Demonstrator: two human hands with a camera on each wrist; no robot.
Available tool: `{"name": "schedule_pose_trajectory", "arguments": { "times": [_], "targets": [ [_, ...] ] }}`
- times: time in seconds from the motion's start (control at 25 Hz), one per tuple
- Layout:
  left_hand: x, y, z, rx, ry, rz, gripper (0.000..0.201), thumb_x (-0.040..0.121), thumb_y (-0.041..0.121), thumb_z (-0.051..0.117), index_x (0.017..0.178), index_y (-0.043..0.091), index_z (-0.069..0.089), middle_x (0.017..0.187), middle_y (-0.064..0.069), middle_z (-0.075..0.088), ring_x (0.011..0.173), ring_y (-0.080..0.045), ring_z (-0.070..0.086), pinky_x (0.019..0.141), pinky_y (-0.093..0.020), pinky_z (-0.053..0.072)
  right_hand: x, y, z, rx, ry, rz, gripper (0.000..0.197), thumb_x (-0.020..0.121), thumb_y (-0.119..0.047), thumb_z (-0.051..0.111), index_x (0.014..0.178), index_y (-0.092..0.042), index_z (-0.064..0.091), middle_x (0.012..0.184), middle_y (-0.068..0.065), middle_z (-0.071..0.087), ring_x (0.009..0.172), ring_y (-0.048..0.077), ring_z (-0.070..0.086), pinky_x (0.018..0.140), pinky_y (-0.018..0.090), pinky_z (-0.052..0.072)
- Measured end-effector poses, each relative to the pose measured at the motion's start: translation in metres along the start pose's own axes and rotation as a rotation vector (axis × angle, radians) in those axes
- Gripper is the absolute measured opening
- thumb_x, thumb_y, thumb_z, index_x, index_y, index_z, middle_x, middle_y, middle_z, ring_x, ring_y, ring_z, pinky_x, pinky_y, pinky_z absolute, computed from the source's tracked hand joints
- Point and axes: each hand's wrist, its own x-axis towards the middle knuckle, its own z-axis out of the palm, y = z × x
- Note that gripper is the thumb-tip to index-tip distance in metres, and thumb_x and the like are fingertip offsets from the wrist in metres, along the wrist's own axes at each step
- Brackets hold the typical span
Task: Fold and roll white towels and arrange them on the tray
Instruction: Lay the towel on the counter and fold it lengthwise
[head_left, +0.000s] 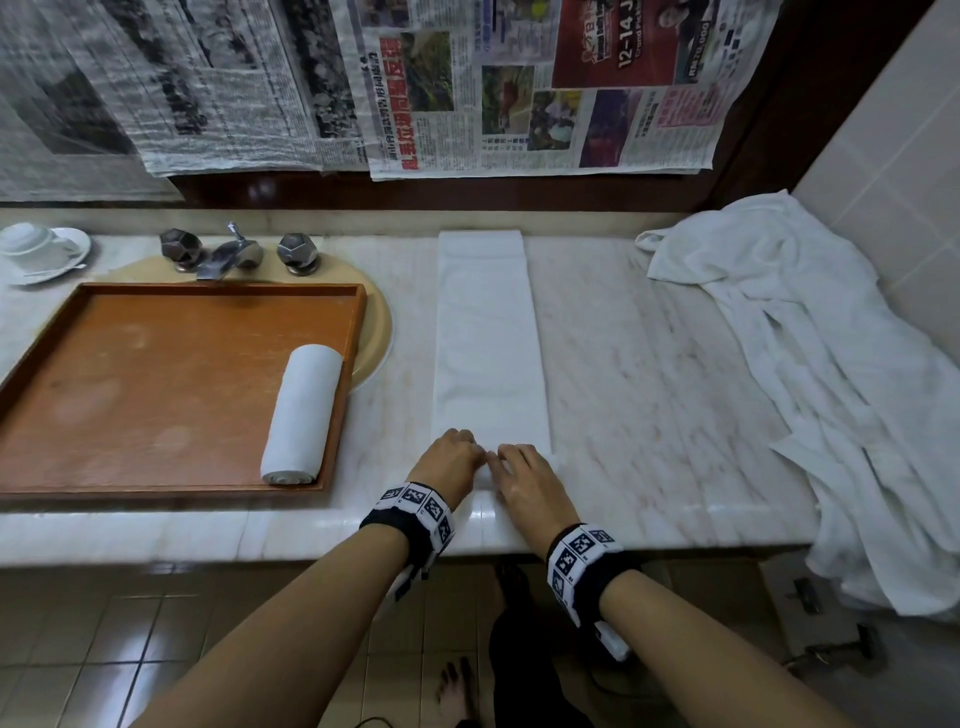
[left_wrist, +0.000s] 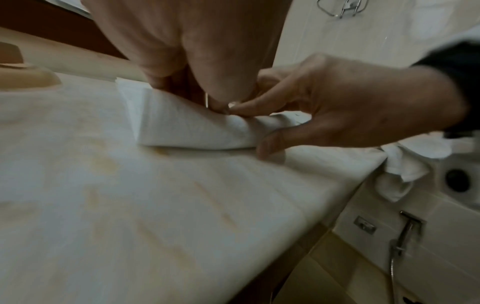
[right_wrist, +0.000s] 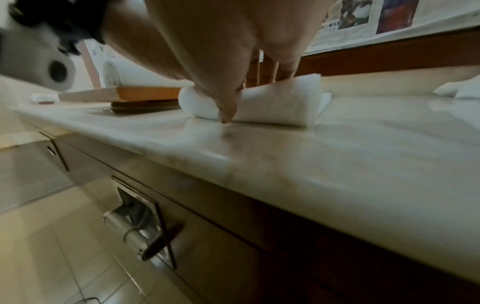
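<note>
A white towel (head_left: 488, 332), folded into a long narrow strip, lies on the marble counter and runs away from me. Its near end is curled into a small roll (left_wrist: 192, 131) (right_wrist: 275, 107). My left hand (head_left: 451, 462) and my right hand (head_left: 522, 475) sit side by side on that roll, fingers curled over it and thumbs behind. A finished rolled towel (head_left: 301, 415) lies along the right side of the brown wooden tray (head_left: 156, 384) at the left.
A heap of loose white towels (head_left: 810, 374) fills the counter's right end and hangs over its edge. Behind the tray are a tap with two handles (head_left: 234, 254) and a cup on a saucer (head_left: 36, 249). Newspaper sheets (head_left: 467, 88) cover the wall.
</note>
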Motion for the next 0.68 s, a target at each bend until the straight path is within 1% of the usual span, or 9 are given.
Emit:
{"name": "schedule_pose_trajectory", "arguments": {
  "times": [0.08, 0.16, 0.24, 0.32, 0.36, 0.44, 0.52, 0.56, 0.68],
  "targets": [
    [-0.007, 0.004, 0.004, -0.049, 0.079, 0.006, 0.029, 0.090, -0.003, 0.046, 0.109, 0.005, 0.067, 0.116, -0.010, 0.057, 0.108, -0.026, 0.051, 0.089, -0.029, 0.044, 0.007, 0.007, -0.005, 0.061, -0.043, 0.024, 0.046, 0.068, -0.001, 0.075, 0.113, -0.005, 0.065, 0.103, 0.009, 0.062, 0.095, 0.026, 0.059, 0.079, 0.033, 0.054],
    [-0.021, 0.005, 0.011, -0.107, 0.196, 0.044, 0.020, 0.088, 0.001, 0.056, 0.105, 0.003, 0.067, 0.112, -0.011, 0.059, 0.103, -0.027, 0.054, 0.088, -0.031, 0.048, 0.016, 0.015, -0.012, 0.124, -0.160, 0.037, 0.042, 0.084, 0.000, 0.058, 0.125, -0.008, 0.057, 0.119, 0.008, 0.055, 0.112, 0.027, 0.049, 0.089, 0.033, 0.045],
    [-0.035, 0.002, 0.023, -0.169, 0.311, 0.111, 0.019, 0.083, 0.004, 0.066, 0.102, 0.004, 0.067, 0.102, -0.010, 0.062, 0.095, -0.025, 0.055, 0.079, -0.031, 0.052, 0.021, 0.020, -0.017, 0.199, -0.266, 0.021, 0.034, 0.093, -0.007, 0.051, 0.126, -0.011, 0.056, 0.118, 0.007, 0.052, 0.112, 0.024, 0.044, 0.090, 0.031, 0.039],
    [-0.040, -0.003, 0.032, -0.190, 0.341, 0.140, 0.019, 0.084, 0.006, 0.064, 0.103, 0.004, 0.066, 0.099, -0.009, 0.062, 0.092, -0.022, 0.054, 0.075, -0.029, 0.052, 0.022, 0.020, -0.020, 0.219, -0.337, -0.010, 0.029, 0.098, -0.013, 0.047, 0.125, -0.010, 0.055, 0.115, 0.008, 0.052, 0.110, 0.024, 0.044, 0.090, 0.031, 0.038],
    [-0.038, -0.006, 0.034, -0.190, 0.353, 0.143, 0.019, 0.084, 0.006, 0.061, 0.102, 0.004, 0.067, 0.098, -0.009, 0.063, 0.091, -0.023, 0.055, 0.075, -0.028, 0.051, 0.020, 0.019, -0.020, 0.197, -0.317, -0.008, 0.030, 0.098, -0.012, 0.045, 0.127, -0.009, 0.053, 0.116, 0.008, 0.052, 0.110, 0.025, 0.045, 0.091, 0.033, 0.040],
    [-0.026, -0.012, 0.033, -0.188, 0.331, 0.141, 0.017, 0.083, 0.002, 0.061, 0.097, 0.003, 0.069, 0.093, -0.010, 0.066, 0.085, -0.026, 0.060, 0.076, -0.027, 0.048, 0.015, 0.012, -0.015, 0.111, -0.149, 0.026, 0.036, 0.092, -0.005, 0.049, 0.127, -0.005, 0.053, 0.117, 0.010, 0.054, 0.109, 0.028, 0.050, 0.092, 0.036, 0.044],
    [-0.012, -0.017, 0.027, -0.194, 0.280, 0.123, 0.016, 0.082, 0.002, 0.058, 0.093, 0.002, 0.070, 0.086, -0.012, 0.066, 0.078, -0.031, 0.061, 0.074, -0.031, 0.049, 0.004, 0.002, -0.007, 0.046, 0.045, 0.028, 0.043, 0.076, 0.001, 0.060, 0.119, -0.002, 0.060, 0.109, 0.012, 0.060, 0.098, 0.028, 0.057, 0.088, 0.036, 0.051],
    [-0.007, -0.019, 0.023, -0.199, 0.250, 0.112, 0.016, 0.082, 0.000, 0.058, 0.092, 0.001, 0.070, 0.084, -0.014, 0.065, 0.077, -0.033, 0.061, 0.073, -0.035, 0.052, -0.001, -0.002, -0.003, 0.021, 0.111, 0.000, 0.046, 0.070, 0.002, 0.060, 0.116, -0.002, 0.062, 0.105, 0.011, 0.061, 0.094, 0.027, 0.058, 0.087, 0.036, 0.052],
    [0.001, -0.013, 0.013, -0.180, 0.212, 0.088, 0.015, 0.079, -0.008, 0.062, 0.087, 0.001, 0.071, 0.088, -0.015, 0.061, 0.082, -0.033, 0.058, 0.073, -0.043, 0.054, -0.007, -0.003, 0.004, -0.049, 0.098, -0.057, 0.050, 0.072, -0.001, 0.063, 0.122, 0.002, 0.059, 0.108, 0.012, 0.059, 0.094, 0.027, 0.056, 0.091, 0.038, 0.051]
  ]
}}
